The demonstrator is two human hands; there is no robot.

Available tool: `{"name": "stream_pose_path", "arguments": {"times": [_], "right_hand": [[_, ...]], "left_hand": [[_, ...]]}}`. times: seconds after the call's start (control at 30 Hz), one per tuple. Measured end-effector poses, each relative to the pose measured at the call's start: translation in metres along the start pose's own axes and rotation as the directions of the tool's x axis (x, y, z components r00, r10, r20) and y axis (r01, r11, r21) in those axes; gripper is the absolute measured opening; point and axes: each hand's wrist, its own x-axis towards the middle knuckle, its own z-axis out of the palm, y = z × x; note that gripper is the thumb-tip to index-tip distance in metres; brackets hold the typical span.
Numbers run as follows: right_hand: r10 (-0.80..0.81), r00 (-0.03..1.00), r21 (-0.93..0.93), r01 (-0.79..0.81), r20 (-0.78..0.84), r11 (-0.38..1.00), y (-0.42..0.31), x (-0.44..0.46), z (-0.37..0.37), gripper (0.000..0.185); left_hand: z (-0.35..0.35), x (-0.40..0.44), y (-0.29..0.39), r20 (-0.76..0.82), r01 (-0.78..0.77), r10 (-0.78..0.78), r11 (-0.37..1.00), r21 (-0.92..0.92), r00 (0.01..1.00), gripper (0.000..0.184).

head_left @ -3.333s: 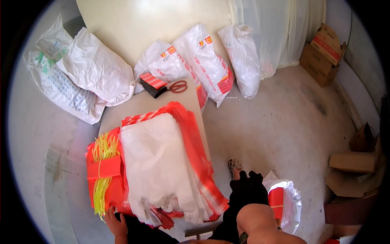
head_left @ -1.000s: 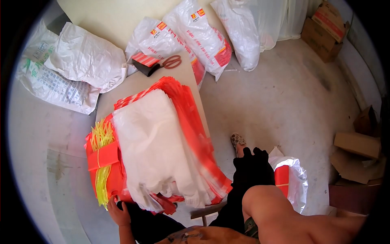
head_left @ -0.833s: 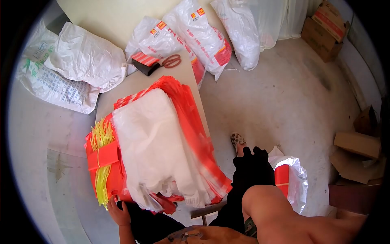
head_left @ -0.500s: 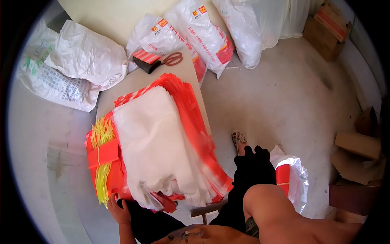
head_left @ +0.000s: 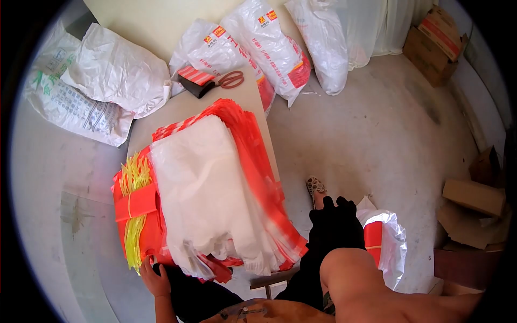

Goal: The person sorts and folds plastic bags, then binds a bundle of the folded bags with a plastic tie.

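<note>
At the lower left, my left hand [head_left: 155,281] touches the near edge of a red bag stack [head_left: 153,237], finger and thumb apart, beside my black-clad leg. A bundle of yellow strips [head_left: 134,237] lies on that stack under a folded red band [head_left: 137,203]. To its right, white plastic bags [head_left: 199,177] lie on a thick pile of red bags [head_left: 253,145]. My bent right arm [head_left: 350,269] is at the lower right; my right hand is out of sight.
Red-handled scissors [head_left: 231,79] and a striped black pouch [head_left: 196,81] lie at the table's [head_left: 258,97] far end. White sacks [head_left: 121,72] stand beyond. An open silvery bag [head_left: 396,242] holding a red bundle is right of my leg; cardboard boxes [head_left: 474,197] line the right side.
Compared with the oldest frame, the table and its piles sit higher in view, and more of my arm shows. My left hand stays at the red stack's edge.
</note>
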Motion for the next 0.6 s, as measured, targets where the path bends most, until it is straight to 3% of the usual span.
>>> {"name": "stream_pose_path", "arguments": {"times": [0.6], "right_hand": [[0.005,1.0,0.011,-0.005,-0.026,1.0,0.0044,0.0013,0.002,0.032]], "left_hand": [[-0.0023,0.0013,0.0031,0.008,0.015,-0.015,1.0,-0.005,1.0,0.056]]}}
